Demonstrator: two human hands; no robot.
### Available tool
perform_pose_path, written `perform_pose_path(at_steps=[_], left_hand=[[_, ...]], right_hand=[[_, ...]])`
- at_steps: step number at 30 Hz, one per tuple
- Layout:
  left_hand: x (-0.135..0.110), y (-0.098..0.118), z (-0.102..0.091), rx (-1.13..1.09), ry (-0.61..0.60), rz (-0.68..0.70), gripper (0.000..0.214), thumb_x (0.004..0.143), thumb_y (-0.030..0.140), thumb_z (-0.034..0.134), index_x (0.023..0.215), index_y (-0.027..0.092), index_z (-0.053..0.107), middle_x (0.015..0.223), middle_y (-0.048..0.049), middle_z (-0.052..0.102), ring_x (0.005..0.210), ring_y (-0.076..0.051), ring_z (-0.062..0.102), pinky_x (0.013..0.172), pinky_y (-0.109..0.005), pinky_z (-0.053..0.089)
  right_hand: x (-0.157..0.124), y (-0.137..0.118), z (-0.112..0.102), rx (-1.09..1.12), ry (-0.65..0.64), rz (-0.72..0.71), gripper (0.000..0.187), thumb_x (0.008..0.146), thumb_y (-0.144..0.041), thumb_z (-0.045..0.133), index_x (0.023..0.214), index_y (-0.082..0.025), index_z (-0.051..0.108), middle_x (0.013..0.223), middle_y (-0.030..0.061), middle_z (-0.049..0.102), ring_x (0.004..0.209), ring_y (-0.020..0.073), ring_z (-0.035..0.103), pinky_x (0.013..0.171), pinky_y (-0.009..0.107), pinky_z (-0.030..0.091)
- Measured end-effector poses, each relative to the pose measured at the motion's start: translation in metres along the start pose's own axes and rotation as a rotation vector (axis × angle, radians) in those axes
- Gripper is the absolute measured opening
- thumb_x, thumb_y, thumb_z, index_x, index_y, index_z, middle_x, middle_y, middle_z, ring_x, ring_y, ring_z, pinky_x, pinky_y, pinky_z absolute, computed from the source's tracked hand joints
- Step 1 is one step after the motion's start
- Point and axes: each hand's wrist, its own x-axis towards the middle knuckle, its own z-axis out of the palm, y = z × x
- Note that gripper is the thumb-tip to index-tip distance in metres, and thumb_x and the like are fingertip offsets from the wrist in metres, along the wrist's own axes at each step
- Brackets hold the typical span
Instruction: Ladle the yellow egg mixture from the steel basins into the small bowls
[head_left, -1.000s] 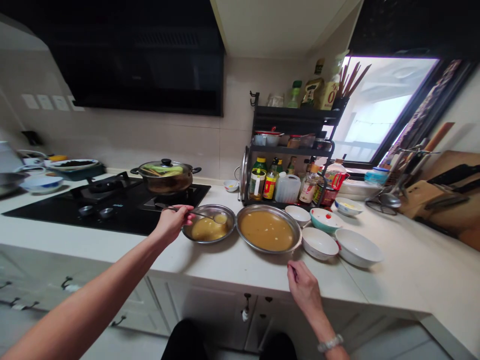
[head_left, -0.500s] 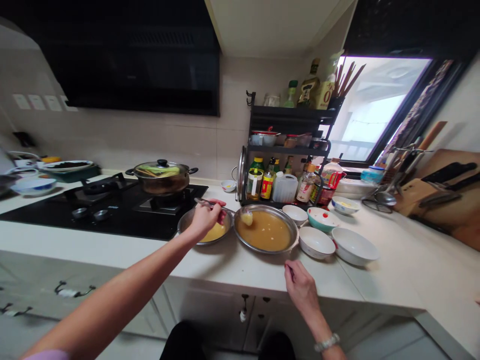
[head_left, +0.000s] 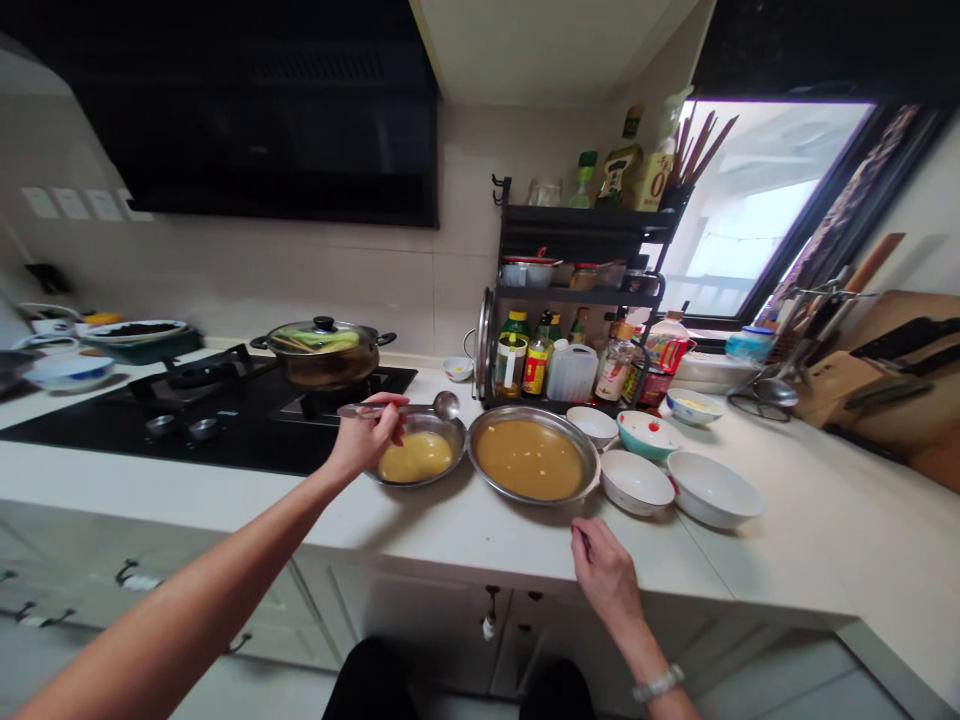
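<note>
My left hand (head_left: 369, 437) is closed round the handle of a metal ladle (head_left: 446, 405), whose bowl hangs over the back rim of a metal dish (head_left: 459, 462). Yellow liquid (head_left: 417, 457) lies in that dish. Directly to its right stands a larger round metal pan (head_left: 480, 472) full of brownish liquid (head_left: 529, 458) with small pale bits floating in it. At the counter's front edge rests my right hand (head_left: 606, 565), its fingers curled together; whether anything is in them is hidden.
Several bowls, among them a white one (head_left: 637, 484) and a green one (head_left: 649, 437), stand right of the pan. A lidded pot (head_left: 322, 353) sits on the black stove (head_left: 247, 425). Behind is a black rack (head_left: 585, 297) with bottles. A knife block (head_left: 855, 385) stands far right.
My left hand has moved left with the ladle, from over the brownish liquid to the smaller dish. Pale yellow stuff in the ladle no longer shows. My right hand has stayed put.
</note>
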Motion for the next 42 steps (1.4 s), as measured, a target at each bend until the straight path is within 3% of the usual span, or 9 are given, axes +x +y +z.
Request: perform_pose_path(at_steps=[2,6,11,17,22,33,42], left_hand=[[0.000,-0.016,-0.017,0.046,0.023,-0.059,0.016,0.073,0.027,0.054,0.081,0.017,0.064,0.049,0.0010,0.061,0.041,-0.015,0.056,0.043,-0.023,0.046],[-0.010,-0.043,-0.038,0.123,-0.044,-0.105,0.013,0.070,0.026,0.056,0.076,0.018,0.065,0.046,0.0015,0.060,0.040,-0.015,0.056,0.042,-0.023,0.043],[-0.023,-0.053,-0.032,-0.011,-0.042,-0.240,0.014,0.069,0.024,0.057,0.079,0.017,0.065,0.048,0.0015,0.060,0.040,-0.015,0.057,0.042,-0.024,0.046],[-0.021,-0.041,-0.016,-0.384,0.141,-0.521,0.009,0.066,0.018,0.061,0.071,0.010,0.062,0.050,-0.0034,0.061,0.041,-0.011,0.053,0.040,-0.022,0.046],[-0.020,-0.028,-0.017,-0.463,0.179,-0.607,0.004,0.069,0.011,0.060,0.069,0.007,0.061,0.048,-0.0050,0.061,0.038,-0.008,0.050,0.039,-0.019,0.045],[-0.009,-0.012,-0.021,-0.448,0.205,-0.559,0.006,0.073,0.009,0.057,0.073,0.006,0.062,0.049,-0.0047,0.062,0.041,-0.007,0.053,0.040,-0.015,0.044],[0.008,0.020,0.000,-0.473,0.136,-0.472,0.006,0.070,0.010,0.058,0.074,0.008,0.062,0.049,-0.0043,0.062,0.041,-0.008,0.052,0.040,-0.018,0.043]], right_hand=[[0.000,0.000,0.000,0.001,-0.001,0.008,0.024,0.096,-0.024,0.040,0.090,-0.019,0.062,0.076,0.0063,0.063,0.069,0.0187,0.062,0.065,0.029,0.048],[0.000,0.001,0.000,-0.001,-0.002,0.002,0.025,0.096,-0.025,0.039,0.091,-0.019,0.062,0.075,0.0060,0.063,0.068,0.0182,0.062,0.063,0.029,0.047],[0.000,0.002,0.000,-0.013,0.007,-0.003,0.024,0.096,-0.024,0.040,0.091,-0.019,0.062,0.076,0.0059,0.063,0.068,0.0179,0.061,0.064,0.029,0.047],[0.000,0.003,0.001,-0.008,0.008,-0.016,0.023,0.096,-0.024,0.040,0.090,-0.018,0.061,0.075,0.0053,0.062,0.067,0.0177,0.061,0.064,0.029,0.047],[0.001,0.001,0.000,-0.008,0.002,-0.020,0.023,0.096,-0.024,0.040,0.090,-0.018,0.061,0.075,0.0051,0.062,0.067,0.0176,0.061,0.063,0.028,0.047],[0.002,0.000,-0.001,-0.022,0.012,-0.030,0.023,0.096,-0.023,0.040,0.090,-0.018,0.061,0.075,0.0056,0.063,0.067,0.0175,0.062,0.064,0.028,0.047],[0.001,0.000,0.000,-0.018,0.009,-0.024,0.021,0.095,-0.021,0.041,0.090,-0.017,0.062,0.076,0.0053,0.062,0.068,0.0178,0.062,0.064,0.028,0.047]])
